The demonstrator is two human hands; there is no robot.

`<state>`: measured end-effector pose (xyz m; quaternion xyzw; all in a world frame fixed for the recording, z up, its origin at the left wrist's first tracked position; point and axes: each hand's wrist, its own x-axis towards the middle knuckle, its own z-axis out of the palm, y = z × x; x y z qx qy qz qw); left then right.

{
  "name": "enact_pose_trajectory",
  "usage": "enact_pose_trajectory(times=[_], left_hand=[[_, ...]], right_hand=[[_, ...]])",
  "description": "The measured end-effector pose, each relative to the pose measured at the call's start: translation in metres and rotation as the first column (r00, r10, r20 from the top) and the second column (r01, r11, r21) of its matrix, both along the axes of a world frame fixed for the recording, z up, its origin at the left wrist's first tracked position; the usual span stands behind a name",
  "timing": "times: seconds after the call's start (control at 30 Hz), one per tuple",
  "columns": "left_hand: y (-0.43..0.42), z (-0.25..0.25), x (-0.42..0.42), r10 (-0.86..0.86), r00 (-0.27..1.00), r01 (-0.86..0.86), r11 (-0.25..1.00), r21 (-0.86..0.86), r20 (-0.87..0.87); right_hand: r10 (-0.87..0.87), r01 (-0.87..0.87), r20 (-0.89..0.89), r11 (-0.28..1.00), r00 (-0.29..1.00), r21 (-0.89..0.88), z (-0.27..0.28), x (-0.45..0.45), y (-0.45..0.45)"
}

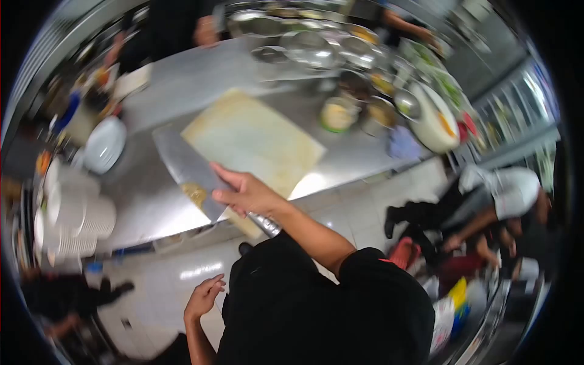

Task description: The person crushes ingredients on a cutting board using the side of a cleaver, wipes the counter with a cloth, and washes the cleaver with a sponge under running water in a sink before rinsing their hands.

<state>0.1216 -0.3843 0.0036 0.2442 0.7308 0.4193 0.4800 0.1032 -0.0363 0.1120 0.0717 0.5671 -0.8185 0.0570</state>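
One cleaver (182,167) in the right hand (246,191), which is closed at the heel of the blade, thumb and fingers on the metal; part of the steel handle shows past the palm. The blade slants over the left side of the pale board (255,137) and the bare steel beside it; whether it touches either cannot be told. A yellowish clump of food (194,193) sits on the blade near its lower end (blurred, type not readable).

Left hand (205,296): low, well apart from the bench (137,210), fingers loosely bent and partly spread.

Board: set askew, near the middle of the bench, yellow-stained along its borders, with one corner reaching the near edge.

Left end of the bench: stacked white bowls (79,210) by the near corner, white plates (105,145) farther back.

Right end: a tub with a green rim (338,115), a metal pot (378,115) just beside it, and a blue cloth (404,143) near the edge. A large white container (433,118) stands at the corner, a ladle (407,103) by its rim. Metal bowls (313,50) crowd the far edge.

Across the bench, a co-worker's hand (207,31) is at the far edge.
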Motion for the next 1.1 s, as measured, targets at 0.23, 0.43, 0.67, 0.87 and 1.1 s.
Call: enact_pose_trajectory(times=[0.23,0.43,0.67,0.87,1.1], left_hand=[[0.172,0.039,-0.012,-0.326,0.917,0.363,0.921,0.141,-0.228],[0.388,0.028,0.037,-0.451,0.707,0.675,0.662,0.327,-0.545],[0.643,0.017,0.144,-0.298,0.397,0.859,0.453,0.237,-0.868],[0.776,-0.031,0.185,-0.326,0.269,0.719,0.694,-0.036,-0.906],[0.728,-0.076,0.170,-0.075,0.610,0.652,0.613,0.446,-0.789]], right_hand=[[-0.410,0.406,-0.017,0.897,0.912,0.173,0.023,0.157,0.090],[-0.775,0.748,-0.038,0.594,0.631,0.296,0.043,0.297,0.125],[-0.967,0.892,-0.017,0.228,0.254,0.390,0.027,0.426,0.137],[-0.987,0.910,0.065,0.158,0.144,0.383,-0.003,0.461,0.132],[-0.978,0.878,0.062,0.205,0.198,0.432,-0.003,0.452,0.143]])
